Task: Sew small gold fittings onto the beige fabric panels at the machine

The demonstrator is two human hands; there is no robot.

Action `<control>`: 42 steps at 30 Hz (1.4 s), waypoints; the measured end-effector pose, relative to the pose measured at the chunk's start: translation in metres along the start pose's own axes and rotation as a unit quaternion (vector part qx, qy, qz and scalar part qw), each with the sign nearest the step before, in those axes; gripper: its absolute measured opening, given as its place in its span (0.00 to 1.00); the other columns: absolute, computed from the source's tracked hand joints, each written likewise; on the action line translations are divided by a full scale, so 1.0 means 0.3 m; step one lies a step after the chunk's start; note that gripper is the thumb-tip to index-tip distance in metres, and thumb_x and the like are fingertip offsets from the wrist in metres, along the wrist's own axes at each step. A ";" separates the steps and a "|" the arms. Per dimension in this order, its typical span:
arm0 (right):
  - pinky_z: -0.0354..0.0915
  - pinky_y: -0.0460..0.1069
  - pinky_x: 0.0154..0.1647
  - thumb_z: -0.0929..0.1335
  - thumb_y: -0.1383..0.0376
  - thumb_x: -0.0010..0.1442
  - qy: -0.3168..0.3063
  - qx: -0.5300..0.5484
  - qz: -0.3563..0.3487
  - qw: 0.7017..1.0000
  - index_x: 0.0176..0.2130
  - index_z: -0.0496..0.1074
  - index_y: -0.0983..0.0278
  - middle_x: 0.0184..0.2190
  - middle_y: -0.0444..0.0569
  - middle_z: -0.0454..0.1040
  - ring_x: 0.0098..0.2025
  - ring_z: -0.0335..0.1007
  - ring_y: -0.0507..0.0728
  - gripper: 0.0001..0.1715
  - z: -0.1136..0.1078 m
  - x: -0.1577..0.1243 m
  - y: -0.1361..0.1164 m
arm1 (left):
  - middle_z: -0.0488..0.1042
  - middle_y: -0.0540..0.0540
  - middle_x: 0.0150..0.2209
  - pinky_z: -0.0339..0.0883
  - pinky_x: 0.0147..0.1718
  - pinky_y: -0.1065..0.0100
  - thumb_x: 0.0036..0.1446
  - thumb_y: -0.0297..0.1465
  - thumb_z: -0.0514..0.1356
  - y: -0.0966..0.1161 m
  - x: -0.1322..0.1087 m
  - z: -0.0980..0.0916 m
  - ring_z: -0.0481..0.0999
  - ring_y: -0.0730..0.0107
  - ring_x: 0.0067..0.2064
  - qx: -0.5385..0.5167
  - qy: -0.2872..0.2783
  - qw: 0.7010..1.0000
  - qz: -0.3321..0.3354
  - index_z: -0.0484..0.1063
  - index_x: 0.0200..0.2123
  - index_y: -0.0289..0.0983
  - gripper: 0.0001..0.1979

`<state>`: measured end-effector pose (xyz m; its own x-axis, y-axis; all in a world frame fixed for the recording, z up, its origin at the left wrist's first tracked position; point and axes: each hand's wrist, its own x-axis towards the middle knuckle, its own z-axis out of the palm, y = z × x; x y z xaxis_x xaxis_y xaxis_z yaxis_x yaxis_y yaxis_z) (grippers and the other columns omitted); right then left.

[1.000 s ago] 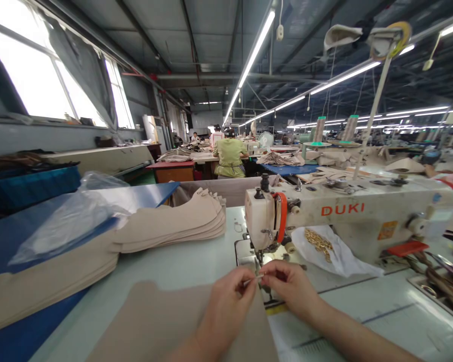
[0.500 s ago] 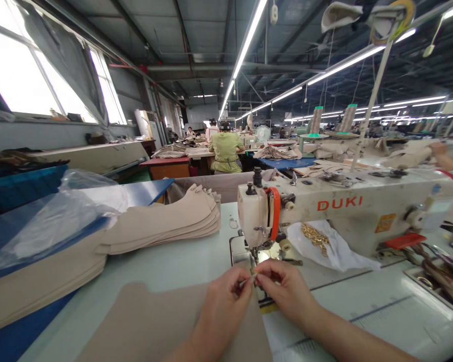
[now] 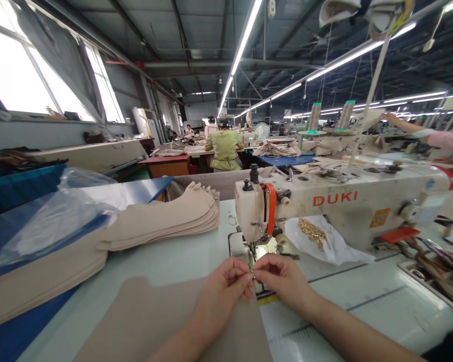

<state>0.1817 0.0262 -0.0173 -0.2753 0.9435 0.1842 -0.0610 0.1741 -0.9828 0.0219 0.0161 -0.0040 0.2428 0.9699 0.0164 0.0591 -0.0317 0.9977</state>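
The left hand (image 3: 221,296) and the right hand (image 3: 283,279) meet before the needle of the white sewing machine with orange letters (image 3: 335,198). The grip of both is closed, fingertips pinching one tiny light-coloured piece (image 3: 252,273), too small to identify. It is above the right edge of the flat beige panel (image 3: 166,317), which lies toward the near edge of the smooth pale-green counter (image 3: 189,254). Near the counter's far left corner lies the stack of curved beige pieces (image 3: 169,216).

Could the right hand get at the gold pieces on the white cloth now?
Probably yes: the gold pieces lie near the right hand, with no obstacle visible between, though it seems to pinch something small.
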 end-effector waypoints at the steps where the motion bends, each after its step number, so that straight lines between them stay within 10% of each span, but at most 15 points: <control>1: 0.62 0.46 0.30 0.73 0.58 0.46 -0.013 0.029 0.018 0.999 0.27 0.72 0.65 0.23 0.43 0.72 0.26 0.66 0.50 0.13 -0.003 0.003 0.000 | 0.72 0.53 0.21 0.64 0.24 0.71 0.47 0.36 0.62 0.000 -0.001 -0.001 0.71 0.74 0.22 -0.010 -0.012 1.000 -0.003 0.63 0.28 0.38 0.11; 9: 0.63 0.45 0.29 0.77 0.56 0.39 -0.025 0.149 0.111 0.982 0.26 0.71 0.66 0.20 0.41 0.72 0.22 0.66 0.48 0.20 -0.007 -0.002 -0.030 | 0.75 0.50 0.23 0.65 0.25 0.71 0.48 0.49 0.60 0.023 -0.005 -0.017 0.73 0.72 0.24 -0.095 -0.021 0.993 -0.060 0.67 0.34 0.36 0.21; 19: 0.63 0.44 0.28 0.79 0.59 0.34 0.005 0.198 0.144 0.970 0.23 0.70 0.67 0.18 0.41 0.73 0.21 0.67 0.48 0.20 0.014 -0.009 -0.027 | 0.72 0.51 0.23 0.62 0.28 0.73 0.40 0.35 0.69 0.033 -0.004 -0.017 0.70 0.75 0.26 -0.122 -0.046 0.985 -0.111 0.71 0.28 0.34 0.14; 42: 0.59 0.46 0.30 0.69 0.66 0.50 -0.042 -0.072 -0.015 0.996 0.28 0.67 0.63 0.25 0.42 0.67 0.28 0.62 0.51 0.06 0.016 -0.050 -0.017 | 0.62 0.55 0.21 0.54 0.24 0.73 0.40 0.27 0.56 -0.013 -0.003 -0.029 0.60 0.76 0.24 0.101 -0.026 0.994 0.016 0.64 0.22 0.36 0.02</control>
<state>0.1815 0.0098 -0.0150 -0.3544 0.9118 0.2074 0.0667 0.2459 -0.9670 0.0131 0.0173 -0.0073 0.2970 0.9541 0.0397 0.2418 -0.1154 0.9634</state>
